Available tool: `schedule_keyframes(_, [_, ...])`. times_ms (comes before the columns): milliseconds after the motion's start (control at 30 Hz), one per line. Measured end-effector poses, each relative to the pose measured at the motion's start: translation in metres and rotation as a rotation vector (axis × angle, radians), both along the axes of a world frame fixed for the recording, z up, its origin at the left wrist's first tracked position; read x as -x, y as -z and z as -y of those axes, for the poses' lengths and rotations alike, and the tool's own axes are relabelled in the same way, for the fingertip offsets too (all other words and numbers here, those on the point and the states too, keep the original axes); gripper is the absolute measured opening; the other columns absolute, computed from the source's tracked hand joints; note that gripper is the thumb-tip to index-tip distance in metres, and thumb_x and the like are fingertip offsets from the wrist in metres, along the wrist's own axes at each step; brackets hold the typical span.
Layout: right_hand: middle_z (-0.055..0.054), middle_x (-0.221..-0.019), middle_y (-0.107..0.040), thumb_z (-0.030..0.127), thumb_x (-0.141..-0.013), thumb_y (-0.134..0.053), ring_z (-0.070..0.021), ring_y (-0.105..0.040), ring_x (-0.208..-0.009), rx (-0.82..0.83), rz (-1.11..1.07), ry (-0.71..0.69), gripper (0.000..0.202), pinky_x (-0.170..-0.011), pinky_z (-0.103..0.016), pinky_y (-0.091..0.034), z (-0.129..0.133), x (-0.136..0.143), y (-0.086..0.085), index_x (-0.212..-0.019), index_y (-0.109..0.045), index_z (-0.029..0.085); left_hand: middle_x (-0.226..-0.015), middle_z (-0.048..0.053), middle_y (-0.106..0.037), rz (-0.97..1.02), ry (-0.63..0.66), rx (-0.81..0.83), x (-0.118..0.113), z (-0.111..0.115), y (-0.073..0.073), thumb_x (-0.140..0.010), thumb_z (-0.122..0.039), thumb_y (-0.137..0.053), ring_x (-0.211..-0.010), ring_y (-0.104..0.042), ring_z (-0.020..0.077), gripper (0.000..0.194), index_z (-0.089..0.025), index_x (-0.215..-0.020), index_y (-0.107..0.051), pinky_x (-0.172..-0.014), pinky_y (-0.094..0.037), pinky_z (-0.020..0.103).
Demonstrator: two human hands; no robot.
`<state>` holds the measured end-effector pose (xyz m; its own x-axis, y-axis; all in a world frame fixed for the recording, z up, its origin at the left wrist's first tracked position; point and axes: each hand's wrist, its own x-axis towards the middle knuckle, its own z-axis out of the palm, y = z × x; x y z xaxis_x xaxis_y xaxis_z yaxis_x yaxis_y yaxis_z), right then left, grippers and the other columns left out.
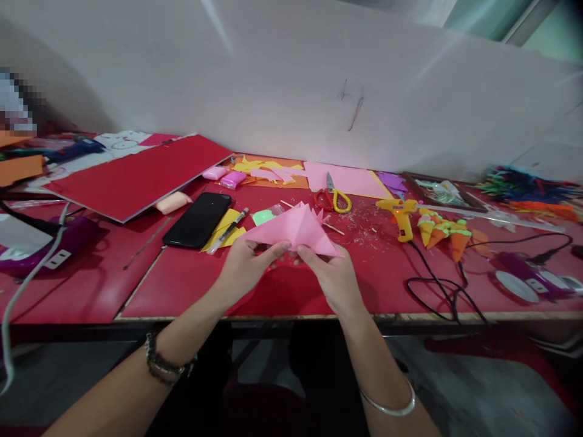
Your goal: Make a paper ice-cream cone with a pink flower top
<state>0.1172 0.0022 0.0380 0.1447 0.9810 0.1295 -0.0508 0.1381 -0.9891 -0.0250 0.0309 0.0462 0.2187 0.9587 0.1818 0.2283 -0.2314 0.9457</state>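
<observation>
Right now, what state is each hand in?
Left hand: closed, pinching the folded pink paper.
Right hand: closed, pinching the same paper's other side.

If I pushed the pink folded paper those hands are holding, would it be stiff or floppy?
The pink folded paper looks thin, so it's probably very light. Its creases might stiffen the middle, but the pointed ends would likely bend easily.

There is one view only, and it looks from the head of the person, forward and down over the red table (191, 291). The two hands are near and low in the middle; the pale wall (282, 79) stands farther behind.
</observation>
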Motion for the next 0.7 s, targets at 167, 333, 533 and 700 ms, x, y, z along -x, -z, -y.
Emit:
schedule_keyframes(167, [-0.002,-0.061,-0.066,0.028,-0.069,-0.061,-0.0132,-0.061,-0.056,-0.002,0.043,-0.002,0.014,-0.06,-0.026,-0.051,0.001,0.0009,-0.0034,-0.071,-0.066,0.015,-0.053,-0.001,-0.059,0.017,0.013,-0.007,0.002,-0.0025,-0.0009,-0.069,-0.033,-0.059,-0.048,-0.05,0.0092,0.021,-0.014,-0.06,-0.06,-0.046,-0.039,0.019])
schedule_keyframes(333, [-0.002,-0.063,-0.066,0.027,-0.07,-0.061,-0.0119,-0.06,-0.055,-0.017,-0.037,0.012,0.012,-0.06,-0.026,-0.051,-0.0014,0.0014,0.0002,-0.071,-0.065,0.016,-0.067,0.001,-0.066,0.098,0.031,0.059,-0.0014,0.0007,-0.0049,-0.07,-0.03,-0.06,-0.06,-0.058,0.0125,0.016,-0.015,-0.072,-0.065,-0.053,-0.043,0.02])
schedule_keyframes(533, [-0.001,-0.067,-0.067,0.025,-0.066,-0.064,-0.0126,-0.062,-0.063,0.017,-0.267,-0.034,0.01,-0.068,-0.029,-0.052,-0.0048,0.0069,0.0062,-0.073,-0.066,0.018,-0.063,0.001,-0.066,0.142,-0.024,0.08,0.0001,-0.0007,-0.006,-0.068,-0.029,-0.061,-0.058,-0.058,0.0133,0.016,-0.014,-0.069,-0.065,-0.054,-0.045,0.022])
schedule_keyframes(700, [-0.001,-0.067,-0.068,0.026,-0.068,-0.063,-0.0125,-0.062,-0.062,0.024,-0.255,-0.032,0.01,-0.068,-0.029,-0.052,-0.0052,0.0094,0.0047,-0.071,-0.067,0.018,-0.066,0.0,-0.066,0.135,-0.031,0.018,0.0028,-0.0031,-0.0029,-0.069,-0.03,-0.061,-0.059,-0.058,0.012,0.015,-0.015,-0.069,-0.064,-0.056,-0.045,0.021])
